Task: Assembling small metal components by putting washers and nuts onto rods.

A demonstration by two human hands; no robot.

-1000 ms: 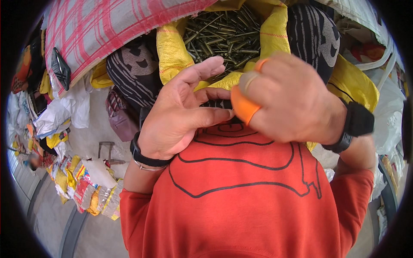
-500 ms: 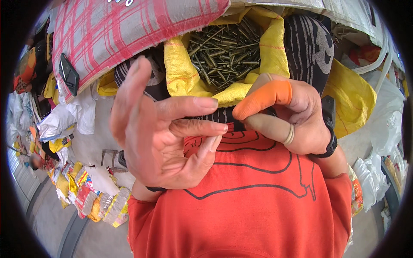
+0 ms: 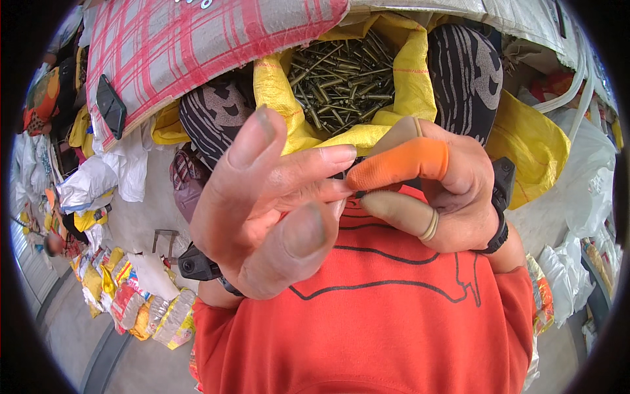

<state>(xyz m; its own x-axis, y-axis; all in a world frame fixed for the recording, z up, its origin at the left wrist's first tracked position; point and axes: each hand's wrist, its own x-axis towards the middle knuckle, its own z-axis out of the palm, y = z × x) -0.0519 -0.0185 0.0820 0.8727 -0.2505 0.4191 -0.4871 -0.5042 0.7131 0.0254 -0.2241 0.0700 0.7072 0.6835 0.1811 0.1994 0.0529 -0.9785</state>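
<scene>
My left hand is held palm-up and half-turned in front of my chest, its fingers spread apart. Two of its fingertips reach the fingertips of my right hand. That right hand is closed in a pinch, with an orange finger cover on one finger and a beige cover on the thumb. A tiny dark thing between its tips is mostly hidden. Just beyond my hands stands an opened yellow woven sack, holding a heap of long brass-coloured metal bolts.
A board covered in red-and-white checked cloth lies at the far left, with a dark diamond-shaped piece at its edge. My knees in dark patterned trousers flank the sack. Plastic bags lie on the left; clear plastic lies right.
My left hand has turned, its thumb swinging nearer the camera and its fingers moving right toward the right fingertips. The right hand has shifted slightly, still pinched.
</scene>
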